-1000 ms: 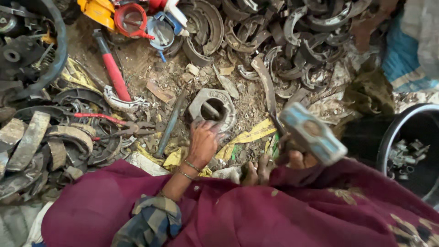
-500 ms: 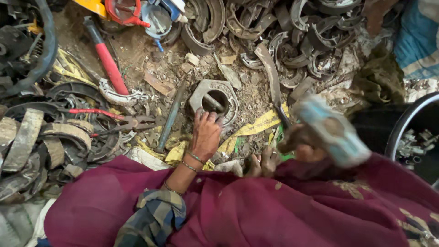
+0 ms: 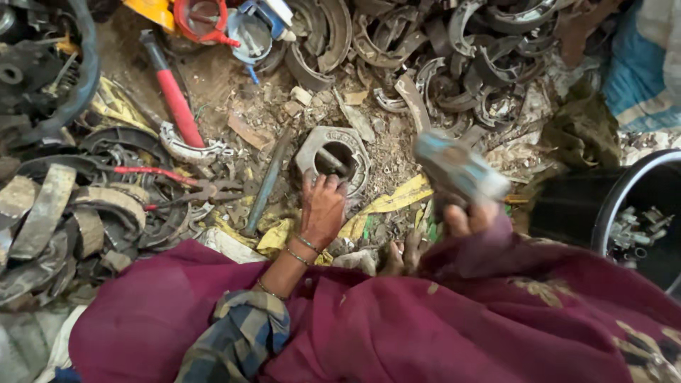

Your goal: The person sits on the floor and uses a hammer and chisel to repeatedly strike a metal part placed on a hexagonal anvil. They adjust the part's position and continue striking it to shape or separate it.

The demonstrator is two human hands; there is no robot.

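A grey metal casting lies flat on the dirt at the middle of the scene — roughly triangular, rounded corners, with a large round hole holding a short pin (set at a slant). To its right, raised above the ground and motion-blurred, a hammer head — pale grey with bluish patches — tilts down toward the left

My clothes and bangles, seen from above.

On my left arm I wear a checked sleeve in blue, grey and yellow, pushed up near the elbow. Thin metal bangles sit on the wrist of my left hand, and one more lies higher on the forearm. A big maroon cloth with small golden patterns covers my lap and reaches up to my right hand, which looks blurred.
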